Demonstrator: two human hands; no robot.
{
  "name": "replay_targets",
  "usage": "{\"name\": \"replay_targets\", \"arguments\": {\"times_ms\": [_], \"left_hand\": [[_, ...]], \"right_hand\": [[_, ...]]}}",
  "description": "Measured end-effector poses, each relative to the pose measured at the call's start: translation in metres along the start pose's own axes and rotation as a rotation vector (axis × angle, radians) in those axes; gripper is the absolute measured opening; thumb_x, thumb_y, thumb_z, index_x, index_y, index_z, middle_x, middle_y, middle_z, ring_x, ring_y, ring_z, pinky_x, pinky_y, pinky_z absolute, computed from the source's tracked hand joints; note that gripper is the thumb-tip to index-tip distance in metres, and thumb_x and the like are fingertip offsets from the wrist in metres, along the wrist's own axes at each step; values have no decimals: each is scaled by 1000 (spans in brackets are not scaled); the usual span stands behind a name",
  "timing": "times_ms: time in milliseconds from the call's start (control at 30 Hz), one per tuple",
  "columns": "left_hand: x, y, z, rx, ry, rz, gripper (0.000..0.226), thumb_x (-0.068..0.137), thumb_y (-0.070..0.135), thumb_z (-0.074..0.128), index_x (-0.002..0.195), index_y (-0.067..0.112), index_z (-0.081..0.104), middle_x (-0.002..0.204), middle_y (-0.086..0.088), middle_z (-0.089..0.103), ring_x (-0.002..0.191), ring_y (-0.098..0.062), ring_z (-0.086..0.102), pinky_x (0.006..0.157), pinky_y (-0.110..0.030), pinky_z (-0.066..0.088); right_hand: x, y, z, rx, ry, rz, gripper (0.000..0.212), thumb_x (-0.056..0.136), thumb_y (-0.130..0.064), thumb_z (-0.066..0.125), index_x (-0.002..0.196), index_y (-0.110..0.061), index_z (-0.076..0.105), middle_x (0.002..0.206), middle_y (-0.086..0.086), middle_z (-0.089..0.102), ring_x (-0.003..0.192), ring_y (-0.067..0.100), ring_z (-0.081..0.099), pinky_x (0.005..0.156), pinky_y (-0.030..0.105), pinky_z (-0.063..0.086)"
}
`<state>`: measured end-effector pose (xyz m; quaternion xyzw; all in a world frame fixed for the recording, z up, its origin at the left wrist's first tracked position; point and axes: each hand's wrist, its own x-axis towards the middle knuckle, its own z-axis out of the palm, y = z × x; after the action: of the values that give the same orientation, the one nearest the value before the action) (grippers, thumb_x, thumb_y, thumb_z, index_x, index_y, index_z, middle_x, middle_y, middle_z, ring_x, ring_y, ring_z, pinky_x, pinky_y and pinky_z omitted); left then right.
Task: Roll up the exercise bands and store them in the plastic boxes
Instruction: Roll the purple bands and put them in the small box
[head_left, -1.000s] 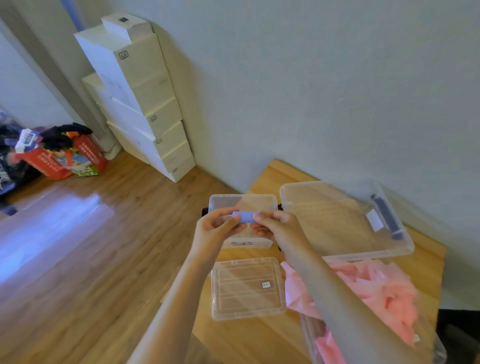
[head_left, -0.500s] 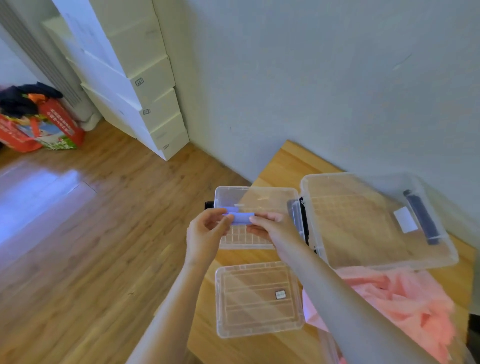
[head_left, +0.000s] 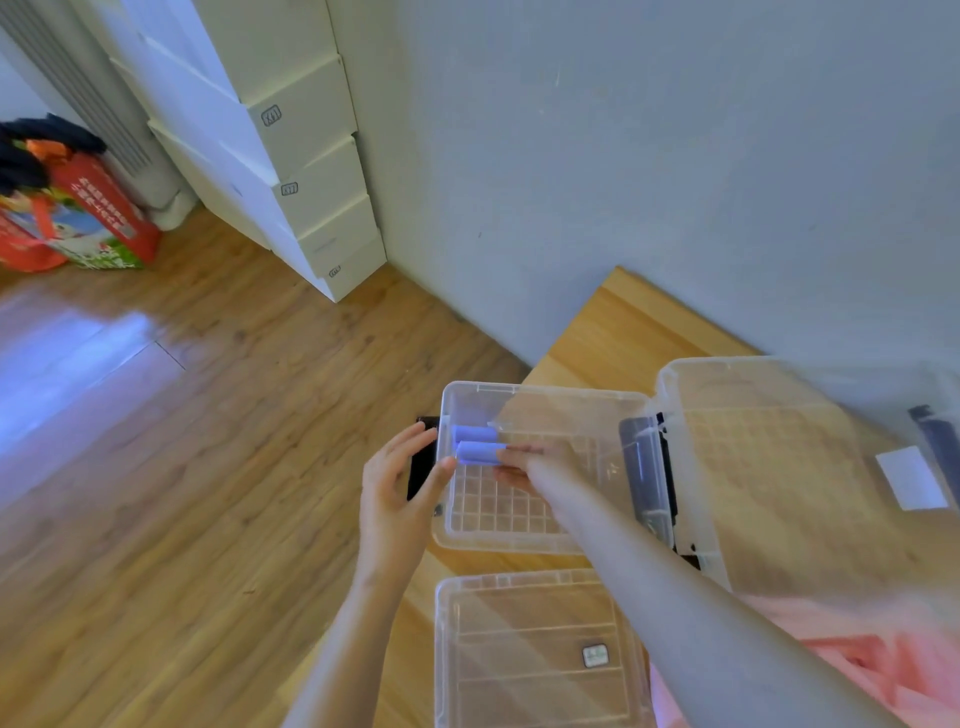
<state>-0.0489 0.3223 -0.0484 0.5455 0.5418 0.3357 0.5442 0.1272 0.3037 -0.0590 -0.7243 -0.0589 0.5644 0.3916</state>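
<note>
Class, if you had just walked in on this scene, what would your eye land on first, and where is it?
The small purple rolled band stands out, pinched by the right hand at the far-left corner of the clear plastic box on the wooden table, with the left hand open beside the box. Next comes the blurred pink heap at lower right.

I see two purple exercise bands, each wound into a short cylinder, side by side in the far-left corner of the small clear box (head_left: 493, 512) on the table (head_left: 623, 322) — the far roll (head_left: 474, 433) lies by the back wall, and the near roll (head_left: 480, 453) sits just beside it, its right end pinched by the right hand (head_left: 519, 465). Loose pink bands (head_left: 883, 660) are heaped at lower right.
</note>
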Motion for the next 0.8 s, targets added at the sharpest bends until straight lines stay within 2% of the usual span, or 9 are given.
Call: {"name": "replay_targets", "arguments": {"times_ms": [100, 233, 367, 433, 500, 567, 633, 733, 800], "left_hand": [[-1, -5, 5, -6, 16, 7, 35, 75, 61, 63, 104, 42, 72, 130, 27, 56, 129, -10, 49, 102, -50, 46], [1, -6, 6, -16, 21, -2, 34, 75, 59, 63, 101, 40, 73, 129, 29, 56, 128, -9, 50, 103, -50, 45], [1, -6, 6, -31, 8, -30, 29, 75, 60, 63, 98, 45, 72, 130, 30, 54, 125, -15, 52, 94, -60, 48], [1, -4, 6, -40, 11, -28, 28, 76, 57, 64, 99, 43, 72, 130, 29, 55, 126, -12, 52, 98, -57, 47], [1, -4, 6, -48, 11, -22, 28, 76, 56, 64, 98, 42, 73, 129, 28, 56, 127, -8, 50, 103, -51, 45], [0, -4, 6, -53, -1, -28, 30, 75, 59, 63, 99, 44, 72, 130, 28, 55, 127, -10, 50, 100, -54, 46], [0, -4, 6, -53, -9, -31, 31, 75, 60, 62, 99, 44, 72, 130, 29, 54, 127, -11, 51, 98, -56, 47], [0, -2, 7, -46, -5, -14, 30, 74, 59, 62, 97, 43, 73, 129, 28, 56, 127, -7, 50, 104, -50, 44], [0, -2, 7, -48, -8, -7, 31, 74, 58, 61, 97, 41, 73, 128, 28, 56, 127, -5, 49, 105, -47, 43]], "right_hand": [[22, 1, 8, -72, 18, 63, 16, 86, 0, 65, 101, 2, 62, 69, 12, 66, 50, 14, 64, 77, 27, 56], [32, 0, 9, 4, -1, 133, 28, 87, 6, 61, 113, 12, 54, 75, 17, 61, 49, 17, 62, 55, 20, 56], [34, 1, 8, 27, 0, 162, 39, 86, 7, 63, 122, 12, 49, 79, 18, 62, 55, 20, 63, 54, 19, 56], [35, 3, 10, 18, 9, 170, 42, 86, 5, 64, 124, 8, 47, 81, 17, 63, 51, 18, 65, 55, 19, 57], [35, 3, 10, 7, 5, 167, 30, 86, 4, 64, 114, 6, 51, 81, 17, 63, 56, 20, 66, 57, 20, 56], [35, 1, 9, -53, 11, 150, 12, 87, 2, 64, 93, 0, 53, 76, 16, 64, 59, 20, 65, 60, 20, 56], [35, 0, 10, -197, 53, 105, 15, 88, -4, 65, 81, -7, 52, 68, 12, 65, 55, 18, 65, 64, 22, 56], [35, -1, 17, -444, 125, -5, 20, 89, -12, 63, 75, -13, 49, 62, 7, 65, 50, 15, 63, 73, 32, 57], [32, -1, 20, -535, 161, -59, 16, 88, -14, 60, 75, -15, 50, 65, 5, 66, 51, 16, 62, 69, 30, 56]]}}
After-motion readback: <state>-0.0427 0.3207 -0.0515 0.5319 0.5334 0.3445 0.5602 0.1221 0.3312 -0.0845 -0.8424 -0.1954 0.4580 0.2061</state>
